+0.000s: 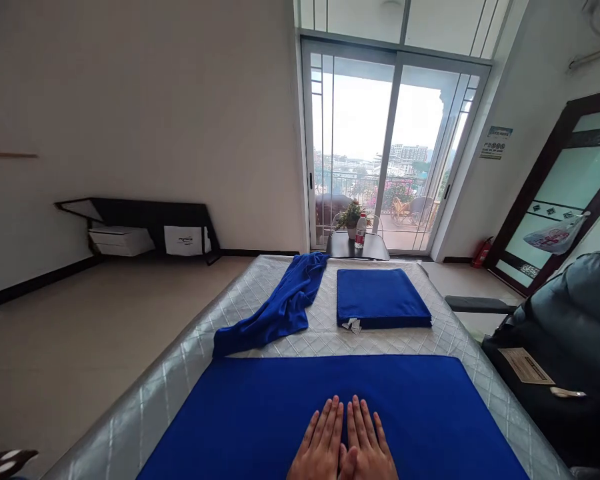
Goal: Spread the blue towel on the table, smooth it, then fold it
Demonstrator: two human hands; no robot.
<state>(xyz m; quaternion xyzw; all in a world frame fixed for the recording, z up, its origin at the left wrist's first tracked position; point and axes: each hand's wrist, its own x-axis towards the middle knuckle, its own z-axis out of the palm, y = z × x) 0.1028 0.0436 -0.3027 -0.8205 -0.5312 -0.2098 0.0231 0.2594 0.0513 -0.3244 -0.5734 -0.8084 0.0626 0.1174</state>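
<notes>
At the far left of the frame, two white boxes [121,241] are held by a low black shelf [147,219] set against the wall. Toward the centre, a silvery quilted mattress [153,407] is seen running from the lower edge up to the middle. A crumpled blue cloth [285,303] is strewn in loose folds across its left half, its lower end met by the upper left corner of a spread blue cloth [230,407], which is laid flat across the bottom centre.

On this spread cloth, at bottom centre, the left hand [320,440] is laid palm down, its fingers straight and kept close together. Just beside it the right hand [369,440] is placed the same way, flat and extended, the two being brought together at the thumbs; how firmly they are pressed cannot be told.

Above them, a potted plant [351,219] and a bottle [361,231] are stood before a sliding glass door [353,127]. Right of centre, a folded blue stack [383,297] is set squarely on the mattress, white labels [353,325] being shown at its near edge. At the right, a card [525,366] and a brush [566,393] are supported by a dark armchair [575,317].
</notes>
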